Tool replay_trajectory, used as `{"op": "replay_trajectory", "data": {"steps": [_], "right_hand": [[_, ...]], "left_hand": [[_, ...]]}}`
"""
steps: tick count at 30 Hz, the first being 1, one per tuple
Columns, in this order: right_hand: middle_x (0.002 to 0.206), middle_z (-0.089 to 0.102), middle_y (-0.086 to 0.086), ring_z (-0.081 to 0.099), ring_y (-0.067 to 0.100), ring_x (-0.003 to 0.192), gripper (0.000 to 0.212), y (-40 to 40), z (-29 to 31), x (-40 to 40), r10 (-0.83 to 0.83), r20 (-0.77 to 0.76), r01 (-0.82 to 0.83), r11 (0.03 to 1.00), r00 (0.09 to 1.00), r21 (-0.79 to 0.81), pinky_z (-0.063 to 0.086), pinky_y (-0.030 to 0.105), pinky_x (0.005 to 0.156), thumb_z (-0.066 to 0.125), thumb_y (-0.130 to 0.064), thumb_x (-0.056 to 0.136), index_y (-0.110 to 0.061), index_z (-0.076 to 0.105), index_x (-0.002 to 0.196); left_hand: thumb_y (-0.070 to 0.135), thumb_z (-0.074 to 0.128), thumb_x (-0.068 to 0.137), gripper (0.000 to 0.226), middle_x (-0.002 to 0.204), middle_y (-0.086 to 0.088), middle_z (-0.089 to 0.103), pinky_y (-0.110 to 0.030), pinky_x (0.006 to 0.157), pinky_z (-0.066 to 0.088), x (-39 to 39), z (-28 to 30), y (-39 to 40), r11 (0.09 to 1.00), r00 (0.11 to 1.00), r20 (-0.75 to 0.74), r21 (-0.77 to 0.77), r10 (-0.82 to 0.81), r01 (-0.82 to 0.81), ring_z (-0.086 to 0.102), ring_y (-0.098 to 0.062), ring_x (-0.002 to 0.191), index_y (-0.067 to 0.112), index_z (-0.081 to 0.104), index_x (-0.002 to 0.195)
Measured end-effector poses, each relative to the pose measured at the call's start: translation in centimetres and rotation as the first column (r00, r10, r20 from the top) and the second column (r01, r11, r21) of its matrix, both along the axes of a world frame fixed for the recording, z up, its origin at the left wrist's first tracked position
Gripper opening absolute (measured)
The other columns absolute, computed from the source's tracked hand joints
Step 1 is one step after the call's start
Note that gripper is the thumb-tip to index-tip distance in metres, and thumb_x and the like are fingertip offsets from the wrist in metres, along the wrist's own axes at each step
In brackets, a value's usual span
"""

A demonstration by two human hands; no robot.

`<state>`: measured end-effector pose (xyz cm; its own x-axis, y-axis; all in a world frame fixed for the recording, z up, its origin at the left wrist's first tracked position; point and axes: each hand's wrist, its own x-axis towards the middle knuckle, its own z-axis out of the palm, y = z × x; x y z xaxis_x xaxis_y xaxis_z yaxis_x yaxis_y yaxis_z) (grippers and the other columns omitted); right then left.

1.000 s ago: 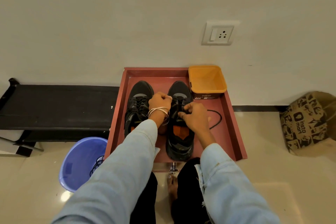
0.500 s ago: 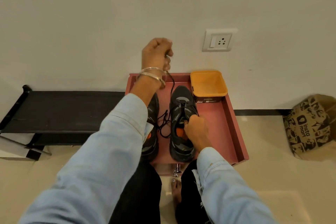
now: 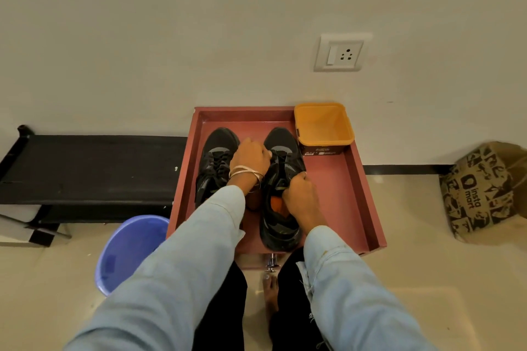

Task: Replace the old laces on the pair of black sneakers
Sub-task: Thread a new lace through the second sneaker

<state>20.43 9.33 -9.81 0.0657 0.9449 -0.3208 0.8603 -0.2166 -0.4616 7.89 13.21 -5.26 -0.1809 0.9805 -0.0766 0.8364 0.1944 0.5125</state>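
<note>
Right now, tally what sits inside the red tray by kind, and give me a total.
Black sneakers: 2, the left sneaker and the right sneaker
Orange tubs: 1, the orange tub in the far right corner of the red tray
Hands working on the right sneaker: 2, the left hand and the right hand
Total: 5

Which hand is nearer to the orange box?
The right hand, on the right sneaker, diagonally below the orange box. The left hand is farther left, between the sneakers.
</note>
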Motion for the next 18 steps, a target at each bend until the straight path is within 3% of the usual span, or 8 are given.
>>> {"op": "replay_trajectory", "data": {"steps": [2, 4, 6, 8, 11, 13, 16, 18], "right_hand": [[0.13, 0.05, 0.025, 0.049, 0.04, 0.119, 0.066, -0.1, 0.1, -0.1, -0.024, -0.012, 0.024, 1.0, 1.0, -0.018, 0.046, 0.047, 0.097, 0.053, -0.015, 0.091, 0.011, 0.02, 0.143], [0.131, 0.05, 0.026, 0.049, 0.04, 0.12, 0.066, -0.1, 0.3, -0.2, -0.046, -0.019, 0.045, 0.998, 0.999, -0.038, 0.045, 0.048, 0.098, 0.051, -0.014, 0.091, 0.01, 0.02, 0.143], [0.131, 0.05, 0.026, 0.05, 0.04, 0.119, 0.065, -0.2, 0.5, -0.3, -0.053, -0.011, 0.053, 0.997, 0.999, -0.049, 0.045, 0.048, 0.098, 0.051, -0.014, 0.091, 0.011, 0.021, 0.143], [0.13, 0.052, 0.026, 0.051, 0.04, 0.118, 0.063, -0.2, 0.5, -0.3, -0.05, 0.007, 0.05, 0.998, 0.999, -0.047, 0.046, 0.047, 0.097, 0.051, -0.015, 0.091, 0.011, 0.023, 0.141], [0.129, 0.052, 0.026, 0.052, 0.039, 0.118, 0.064, -0.2, 0.7, -0.4, -0.048, 0.016, 0.049, 0.998, 0.999, -0.045, 0.047, 0.046, 0.097, 0.051, -0.015, 0.091, 0.011, 0.022, 0.142], [0.129, 0.052, 0.026, 0.052, 0.039, 0.117, 0.063, -0.2, 0.7, -0.5, -0.049, 0.014, 0.05, 0.998, 0.999, -0.045, 0.047, 0.045, 0.096, 0.051, -0.014, 0.091, 0.011, 0.023, 0.141], [0.13, 0.051, 0.026, 0.051, 0.039, 0.118, 0.065, -0.2, 0.7, -0.3, -0.044, 0.009, 0.044, 0.998, 0.999, -0.046, 0.047, 0.045, 0.096, 0.051, -0.014, 0.091, 0.01, 0.021, 0.143], [0.129, 0.052, 0.026, 0.052, 0.039, 0.117, 0.065, -0.2, 0.5, -0.2, -0.025, 0.018, 0.026, 0.999, 1.0, -0.035, 0.047, 0.045, 0.095, 0.053, -0.015, 0.091, 0.011, 0.022, 0.142]], "left_hand": [[0.018, 0.054, 0.092, 0.028, 0.091, -0.018, 0.065, -0.037, 0.077, 0.049, -0.3, 1.8, 0.4, 0.987, 0.977, 0.19, 0.113, 0.095, -0.118, 0.062, -0.032, 0.085, 0.0, 0.062, 0.072], [0.014, 0.054, 0.09, 0.021, 0.089, -0.012, 0.067, -0.03, 0.078, 0.045, -1.1, 4.6, 0.8, 0.936, 0.862, 0.462, 0.161, 0.209, -0.313, 0.06, -0.024, 0.084, -0.002, 0.066, 0.084], [0.007, 0.051, 0.088, 0.016, 0.077, -0.009, 0.063, -0.028, 0.066, 0.046, -2.0, 7.8, 1.3, 0.875, 0.584, 0.775, 0.086, 0.241, -0.476, 0.057, -0.02, 0.072, 0.0, 0.062, 0.078], [-0.001, 0.044, 0.085, 0.021, 0.061, -0.006, 0.062, -0.022, 0.044, 0.039, -2.6, 10.4, 1.3, 0.834, 0.264, 0.941, -0.035, 0.214, -0.551, 0.056, -0.017, 0.054, 0.005, 0.053, 0.066], [-0.003, 0.04, 0.082, 0.025, 0.048, -0.003, 0.059, -0.021, 0.038, 0.031, -2.3, 10.9, 0.1, 0.844, 0.137, 0.977, -0.066, 0.162, -0.532, 0.047, -0.016, 0.039, 0.006, 0.047, 0.059], [0.002, 0.043, 0.081, 0.026, 0.049, -0.003, 0.053, -0.026, 0.043, 0.034, -1.9, 9.5, -0.6, 0.878, 0.243, 0.95, -0.058, 0.194, -0.475, 0.041, -0.017, 0.044, 0.009, 0.046, 0.056], [0.022, 0.052, 0.084, 0.028, 0.058, -0.005, 0.051, -0.036, 0.059, 0.044, -2.1, 5.1, -0.7, 0.959, 0.809, 0.546, 0.035, 0.217, -0.281, 0.045, -0.019, 0.054, 0.013, 0.048, 0.058], [0.039, 0.055, 0.087, 0.032, 0.071, -0.01, 0.058, -0.039, 0.067, 0.047, -1.7, 2.4, -1.1, 0.988, 0.954, 0.257, -0.037, 0.153, -0.149, 0.058, -0.026, 0.068, 0.009, 0.054, 0.075]]}}
